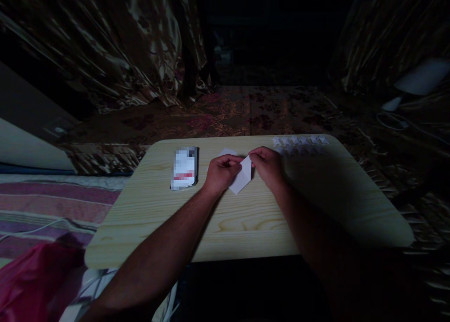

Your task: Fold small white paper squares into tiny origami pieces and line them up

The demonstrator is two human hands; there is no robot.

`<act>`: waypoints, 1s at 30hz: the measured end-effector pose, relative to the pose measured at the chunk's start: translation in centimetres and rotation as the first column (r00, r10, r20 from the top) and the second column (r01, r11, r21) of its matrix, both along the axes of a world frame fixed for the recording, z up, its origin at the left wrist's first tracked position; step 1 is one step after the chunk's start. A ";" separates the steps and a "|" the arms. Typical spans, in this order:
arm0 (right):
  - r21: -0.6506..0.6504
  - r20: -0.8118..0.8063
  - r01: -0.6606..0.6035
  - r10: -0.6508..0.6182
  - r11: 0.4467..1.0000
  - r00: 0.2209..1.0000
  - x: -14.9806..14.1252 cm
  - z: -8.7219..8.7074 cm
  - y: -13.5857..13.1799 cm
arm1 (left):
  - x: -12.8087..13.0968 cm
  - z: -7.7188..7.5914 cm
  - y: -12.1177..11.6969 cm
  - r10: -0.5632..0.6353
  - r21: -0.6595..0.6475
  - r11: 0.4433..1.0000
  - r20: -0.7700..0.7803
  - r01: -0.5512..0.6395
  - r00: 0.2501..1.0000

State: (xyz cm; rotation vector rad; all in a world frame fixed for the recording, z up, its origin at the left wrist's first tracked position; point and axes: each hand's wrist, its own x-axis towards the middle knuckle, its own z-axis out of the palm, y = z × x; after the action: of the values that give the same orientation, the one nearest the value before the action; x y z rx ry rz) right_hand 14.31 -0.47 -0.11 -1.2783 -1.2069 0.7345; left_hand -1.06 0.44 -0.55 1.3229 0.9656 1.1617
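Note:
A folded sheet of white paper [241, 177] is held between my two hands above the wooden table [239, 223]. My left hand [222, 173] grips its left side, with the thumb lying over the paper. At its upper right corner, the fingertips of my right hand [266, 166] pinch the edge. Another pale piece of paper [228, 151] shows just behind my left hand; whether it joins the held sheet I cannot tell. Small folded paper pieces [300, 140] lie in two rows at the table's far right, beyond my right hand.
A phone-like object [184, 168], its face blurred, lies left of my hands. Behind the table is a ledge with patterned cloth [225, 108]. A white lamp [422, 77] stands at right. A striped bedspread [52, 205] and a pink cloth or bag [35, 280] are at left.

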 end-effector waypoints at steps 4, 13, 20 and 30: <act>0.003 0.034 0.044 -0.044 0.999 0.998 0.1 -0.2 0.1 | 0.0 -0.2 0.1 -0.012 -0.025 1.000 -0.017 0.012 1.000; -0.067 -0.019 -0.022 0.021 0.998 1.000 -0.2 0.1 -0.2 | 0.0 -0.1 0.1 0.005 -0.026 1.000 0.014 -0.004 1.000; -0.109 -0.002 -0.022 0.022 0.994 1.000 -0.2 0.4 -0.4 | -0.1 -0.4 0.3 0.009 -0.012 1.000 0.040 -0.009 0.999; -0.115 0.042 -0.014 0.019 0.993 0.999 -0.2 0.3 -0.4 | -0.2 -0.6 0.5 0.013 -0.006 1.000 0.051 -0.013 0.999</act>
State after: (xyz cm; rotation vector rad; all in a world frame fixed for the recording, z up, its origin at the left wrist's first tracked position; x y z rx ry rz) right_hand 14.09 -0.87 0.18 -1.3865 -1.2261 0.8012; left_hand -1.21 0.91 -1.12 1.2785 0.9409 1.1962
